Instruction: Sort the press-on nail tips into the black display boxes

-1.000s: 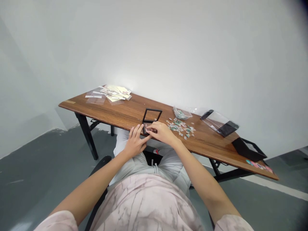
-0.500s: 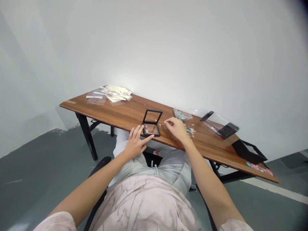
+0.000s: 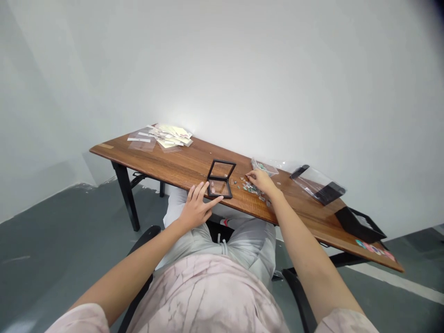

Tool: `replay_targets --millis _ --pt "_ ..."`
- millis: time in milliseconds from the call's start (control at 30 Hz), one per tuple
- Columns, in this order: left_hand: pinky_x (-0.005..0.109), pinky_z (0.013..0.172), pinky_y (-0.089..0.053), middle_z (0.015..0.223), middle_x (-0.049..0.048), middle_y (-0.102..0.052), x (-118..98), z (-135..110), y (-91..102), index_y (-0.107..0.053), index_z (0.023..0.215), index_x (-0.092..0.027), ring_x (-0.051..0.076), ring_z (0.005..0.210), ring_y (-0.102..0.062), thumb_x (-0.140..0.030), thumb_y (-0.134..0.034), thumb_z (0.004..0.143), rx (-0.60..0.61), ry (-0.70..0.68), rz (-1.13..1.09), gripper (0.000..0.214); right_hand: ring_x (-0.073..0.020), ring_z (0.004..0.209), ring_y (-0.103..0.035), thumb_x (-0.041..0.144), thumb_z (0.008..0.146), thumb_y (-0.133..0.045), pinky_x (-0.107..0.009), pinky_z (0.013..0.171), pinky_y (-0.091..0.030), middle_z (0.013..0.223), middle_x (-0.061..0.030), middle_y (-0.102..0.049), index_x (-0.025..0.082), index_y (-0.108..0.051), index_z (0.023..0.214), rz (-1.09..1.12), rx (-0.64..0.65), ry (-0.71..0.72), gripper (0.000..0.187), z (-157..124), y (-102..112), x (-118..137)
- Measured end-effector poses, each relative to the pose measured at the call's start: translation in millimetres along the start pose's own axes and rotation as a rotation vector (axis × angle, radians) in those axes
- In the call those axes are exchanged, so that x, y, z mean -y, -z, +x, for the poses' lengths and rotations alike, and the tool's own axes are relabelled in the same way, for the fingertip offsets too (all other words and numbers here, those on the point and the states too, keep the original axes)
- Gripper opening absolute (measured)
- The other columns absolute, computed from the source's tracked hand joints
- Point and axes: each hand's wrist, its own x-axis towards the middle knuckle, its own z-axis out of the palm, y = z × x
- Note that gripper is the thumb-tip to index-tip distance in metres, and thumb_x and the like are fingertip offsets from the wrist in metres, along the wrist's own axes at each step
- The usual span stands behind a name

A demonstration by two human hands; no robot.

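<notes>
A black hinged display frame (image 3: 220, 179) with clear panes stands unfolded at the table's front edge. A couple of small pinkish stones (image 3: 212, 186) lie in its lower half, toward the left. My left hand (image 3: 198, 203) is spread, its fingertips touching the frame's left side and front edge. My right hand (image 3: 262, 179) hovers over a scatter of small stones (image 3: 252, 188) to the right of the frame, fingers pinched together. Whatever is between those fingertips is too small to make out.
A clear plastic tub (image 3: 265, 167) with greenish stones stands behind my right hand. Farther right are a clear and black package (image 3: 319, 184), a black box (image 3: 360, 224) and colourful stickers (image 3: 374, 249). Cards and clear sleeves (image 3: 169, 135) are piled at the far left, against the wall.
My right hand has moved right, from beside the frame to over the scattered stones, uncovering more of them. My left hand keeps its place at the frame.
</notes>
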Motion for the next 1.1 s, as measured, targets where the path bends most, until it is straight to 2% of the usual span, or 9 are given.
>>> replay_targets --millis 167,367,567,700,900,1100 --pt "0.064 0.119 -0.023 0.172 0.0081 0.004 -0.2 0.5 -0.3 -0.039 0.152 -0.044 0.044 0.151 -0.027 -0.022 -0.073 0.082 -0.012 -0.002 0.005 0.081 -0.0252 0.093 -0.069 0.025 0.095 -0.057 -0.041 0.09 -0.051 0.099 -0.0134 -0.075 0.016 -0.076 0.09 0.027 -0.034 -0.02 0.021 -1.1 0.5 6.9" --pt "0.065 0.118 -0.024 0.172 0.0086 0.008 -0.3 0.7 -0.2 -0.037 0.153 -0.045 0.044 0.151 -0.027 -0.022 -0.072 0.082 -0.013 -0.008 0.012 0.083 -0.0255 0.081 -0.07 0.037 0.093 -0.059 -0.041 0.083 -0.053 0.088 -0.0112 -0.078 0.019 -0.074 0.083 0.243 -0.09 -0.067 0.025 -3.7 2.6 8.8" --pt "0.064 0.119 -0.023 0.172 0.0082 0.011 -0.2 0.2 -0.6 -0.038 0.153 -0.044 0.044 0.151 -0.028 -0.021 -0.072 0.082 -0.013 -0.009 0.008 0.082 -0.0246 0.085 -0.071 0.027 0.09 -0.06 -0.04 0.084 -0.054 0.096 -0.0126 -0.079 0.016 -0.078 0.096 0.285 -0.053 -0.063 0.022 0.5 4.0 11.3" --pt "0.064 0.119 -0.023 0.172 0.0081 0.009 0.3 -0.2 -0.4 -0.038 0.153 -0.044 0.044 0.151 -0.027 -0.022 -0.073 0.082 -0.011 -0.007 0.001 0.082 -0.0232 0.081 -0.072 0.026 0.091 -0.059 -0.036 0.078 -0.053 0.091 -0.013 -0.078 0.015 -0.078 0.091 0.3 0.037 -0.085 0.022 2.5 2.6 13.3" --pt "0.063 0.119 -0.023 0.172 0.007 0.003 -0.4 -0.2 -1.1 -0.038 0.153 -0.045 0.043 0.151 -0.027 -0.021 -0.075 0.08 -0.006 0.001 0.0 0.085 -0.0218 0.077 -0.07 0.021 0.089 -0.058 -0.036 0.079 -0.053 0.088 -0.0122 -0.077 0.015 -0.077 0.086 0.23 0.029 -0.142 0.021 3.8 2.3 11.6" --pt "0.064 0.118 -0.023 0.172 0.008 0.008 -0.8 -0.3 -0.6 -0.038 0.153 -0.044 0.043 0.15 -0.028 -0.023 -0.071 0.083 -0.006 -0.007 0.009 0.08 -0.0219 0.083 -0.069 0.019 0.092 -0.055 -0.035 0.086 -0.051 0.092 -0.0121 -0.078 0.014 -0.077 0.09 0.188 0.049 -0.173 0.023 4.8 4.7 6.0"
